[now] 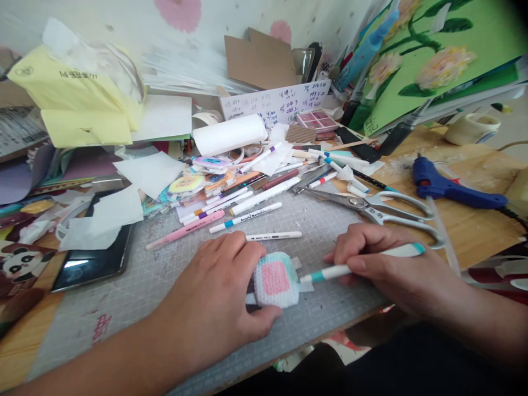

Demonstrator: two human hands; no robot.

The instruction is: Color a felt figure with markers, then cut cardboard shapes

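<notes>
- Two bare hands are at work on a grey cutting mat (165,264), both low and close to the near edge.
- The left hand (223,297) lies over a small textured pad (275,279), white-edged with pale teal around a pink square; the thumb presses in from below and the fingers close around its left side, so the hand is clamped on it and pins it flat.
- The right hand (391,264) is closed around a teal-and-white marker (363,262), held nearly level, with its tip end touching the right edge of the pad.
- Under the pad a scrap of white paper shows at its corners, just beside the marker tip.
- Progress, as I judge it: the pink centre and teal surround already look filled in, and the marker is at the right edge, so what remains seems to be edge work only; I cannot tell whether the tip is uncapped.
- Just beyond the right hand's knuckles lie steel scissors (379,206), handles toward the right; farther right is a blue glue gun (449,187).
- Beyond the left hand's fingertips lies a white pen (274,235), and past it a fan of loose markers (231,212).
- Well left of the left hand sits a dark phone (93,264), partly under white paper.
</notes>
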